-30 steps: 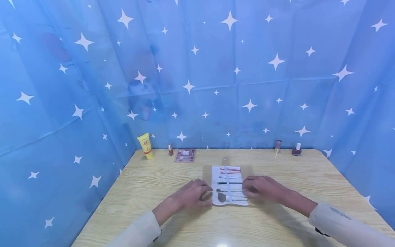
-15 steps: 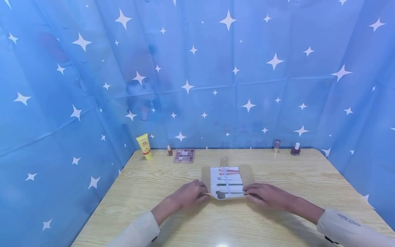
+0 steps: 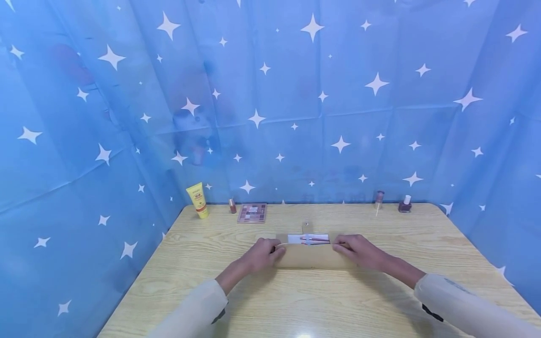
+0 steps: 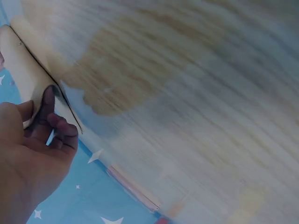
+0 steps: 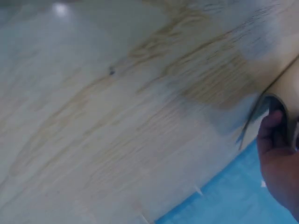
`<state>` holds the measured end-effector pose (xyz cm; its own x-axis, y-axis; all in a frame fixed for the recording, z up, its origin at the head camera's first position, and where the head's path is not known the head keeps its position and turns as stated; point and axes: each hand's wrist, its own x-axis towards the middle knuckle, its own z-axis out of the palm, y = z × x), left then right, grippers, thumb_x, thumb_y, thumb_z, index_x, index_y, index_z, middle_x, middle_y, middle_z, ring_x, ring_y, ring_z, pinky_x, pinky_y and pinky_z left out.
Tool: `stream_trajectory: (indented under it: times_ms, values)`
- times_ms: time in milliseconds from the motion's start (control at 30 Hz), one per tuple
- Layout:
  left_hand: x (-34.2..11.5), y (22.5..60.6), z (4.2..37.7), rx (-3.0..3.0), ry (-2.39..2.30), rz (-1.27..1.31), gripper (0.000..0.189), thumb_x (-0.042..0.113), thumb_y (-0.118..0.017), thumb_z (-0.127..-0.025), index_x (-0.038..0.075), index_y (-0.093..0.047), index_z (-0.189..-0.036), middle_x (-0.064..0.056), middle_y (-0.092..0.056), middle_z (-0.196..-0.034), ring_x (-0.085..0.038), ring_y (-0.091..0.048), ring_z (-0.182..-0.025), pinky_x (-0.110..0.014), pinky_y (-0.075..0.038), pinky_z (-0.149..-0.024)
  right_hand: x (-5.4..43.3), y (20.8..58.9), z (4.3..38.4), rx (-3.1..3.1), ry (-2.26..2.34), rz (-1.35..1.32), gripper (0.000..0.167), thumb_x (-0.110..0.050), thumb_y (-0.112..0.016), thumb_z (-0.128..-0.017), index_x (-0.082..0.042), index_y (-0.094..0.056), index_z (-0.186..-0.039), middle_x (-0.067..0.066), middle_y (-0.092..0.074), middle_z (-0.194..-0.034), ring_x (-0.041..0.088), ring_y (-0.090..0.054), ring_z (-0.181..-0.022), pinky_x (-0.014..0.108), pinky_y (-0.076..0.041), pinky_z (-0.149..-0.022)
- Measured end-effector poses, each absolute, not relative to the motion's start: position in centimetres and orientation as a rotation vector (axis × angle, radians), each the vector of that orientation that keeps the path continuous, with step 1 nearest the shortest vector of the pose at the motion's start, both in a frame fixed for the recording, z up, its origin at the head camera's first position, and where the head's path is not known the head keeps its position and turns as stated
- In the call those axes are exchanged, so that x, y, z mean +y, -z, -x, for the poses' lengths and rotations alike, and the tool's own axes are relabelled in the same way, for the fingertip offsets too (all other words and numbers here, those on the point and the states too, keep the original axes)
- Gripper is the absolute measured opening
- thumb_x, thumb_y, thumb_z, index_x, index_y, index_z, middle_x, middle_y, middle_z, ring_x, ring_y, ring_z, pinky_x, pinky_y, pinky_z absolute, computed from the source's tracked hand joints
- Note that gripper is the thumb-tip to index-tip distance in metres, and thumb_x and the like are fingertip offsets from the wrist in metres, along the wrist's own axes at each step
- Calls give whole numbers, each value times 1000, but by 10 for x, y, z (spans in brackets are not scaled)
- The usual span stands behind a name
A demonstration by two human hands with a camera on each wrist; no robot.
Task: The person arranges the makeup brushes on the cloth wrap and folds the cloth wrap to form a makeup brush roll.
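A tan makeup brush roll (image 3: 313, 257) lies on the wooden table, its near part folded up and away from me. Beyond the fold, red-handled brushes (image 3: 316, 240) show against the white lining, while the other brushes are covered. A snap strap (image 3: 306, 227) sticks out at the far side. My left hand (image 3: 263, 254) pinches the left end of the folded edge, and the left wrist view shows its thumb and fingers bending the tan material (image 4: 23, 70). At the opposite end, my right hand (image 3: 361, 251) grips the same edge, with its fingers partly cut off in the right wrist view.
Along the table's (image 3: 211, 244) back edge stand a yellow squeeze tube (image 3: 198, 201), a small dark red cosmetic tube (image 3: 232, 206), an eyeshadow palette (image 3: 252, 213), a dark pink item with a pale stick (image 3: 379, 201) and a nail polish bottle (image 3: 405, 205). A blue star-patterned curtain (image 3: 291, 155) hangs behind.
Both hands have taken hold of the roll's near edge, lifted it and folded it away from me. The brushes nearest me have become covered; the tan outside faces me now.
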<state>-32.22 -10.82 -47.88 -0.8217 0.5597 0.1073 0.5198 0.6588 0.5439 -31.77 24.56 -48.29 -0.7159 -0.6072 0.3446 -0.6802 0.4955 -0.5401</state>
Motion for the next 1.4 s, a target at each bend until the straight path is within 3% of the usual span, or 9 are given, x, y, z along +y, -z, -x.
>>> stream_trajectory:
  times_ms: [133, 300, 467, 700, 833, 933, 1133, 1233, 1400]
  values:
    - [-103, 481, 324, 2873, -746, -876, 33, 27, -57, -108, 17, -57, -77, 7, -48, -60, -4, -42, -51, -20, -37, -48, 243, 488, 322, -2623, -877, -1068, 9, -16, -65, -105, -13, -72, -101, -10, -59, -85, -2, -48, -68, 23, -48, -59]
    - [-98, 478, 320, 3063, -494, -920, 15, 29, -68, -100, 16, -65, -94, 6, -52, -83, -10, -46, -76, -24, -43, -63, 240, 494, 325, -2528, -674, -1054, 7, -16, -76, -97, -19, -72, -101, -9, -59, -94, 0, -59, -80, 24, -55, -65]
    - [-95, 478, 319, 3138, -366, -1088, 19, 30, -72, -99, 19, -72, -114, 5, -59, -108, -11, -51, -97, -25, -49, -82, 237, 494, 328, -2417, -485, -1174, 11, -18, -78, -95, -24, -69, -94, -16, -58, -86, -6, -49, -73, 20, -49, -62]
    - [-102, 482, 315, 2988, -297, -1293, 42, 50, -74, -94, 18, -73, -121, 5, -68, -113, -6, -60, -95, -20, -52, -82, 243, 489, 319, -2362, -300, -1293, 31, -43, -86, -85, -23, -69, -100, -13, -58, -91, -5, -37, -71, 19, -36, -60]
    - [-104, 479, 313, 2957, -321, -1297, 39, 45, -69, -100, 16, -70, -127, 3, -70, -118, -6, -63, -99, -22, -54, -86, 247, 484, 315, -2424, -344, -1314, 24, -38, -80, -93, -21, -72, -109, -13, -63, -97, -5, -47, -74, 21, -44, -62]
    - [-106, 475, 314, 2913, -492, -1191, 33, 40, -60, -106, 16, -69, -126, 5, -70, -110, -4, -62, -94, -23, -54, -83, 248, 479, 317, -2535, -494, -1296, 16, -33, -70, -101, -21, -72, -112, -16, -67, -96, -7, -54, -74, 22, -50, -64]
    - [-104, 476, 327, 2767, -886, -962, 28, 35, -52, -110, 14, -67, -122, 8, -64, -87, -5, -55, -70, -23, -51, -67, 247, 471, 330, -2706, -758, -1200, 17, -31, -57, -109, -21, -70, -107, -17, -57, -74, -5, -42, -59, 21, -41, -55]
    - [-102, 480, 336, 2770, -965, -933, 25, 30, -53, -110, 12, -68, -117, 8, -64, -88, -5, -56, -74, -22, -51, -69, 243, 471, 340, -2734, -789, -1162, 21, -28, -54, -111, -17, -70, -102, -15, -49, -71, -2, -36, -58, 21, -36, -55]
    - [-99, 481, 349, 2854, -934, -874, 25, 28, -57, -108, 9, -72, -114, 1, -64, -101, -12, -60, -90, -29, -54, -82, 237, 472, 354, -2760, -711, -1077, 24, -23, -54, -110, -14, -74, -100, -12, -56, -84, 2, -48, -71, 27, -45, -66]
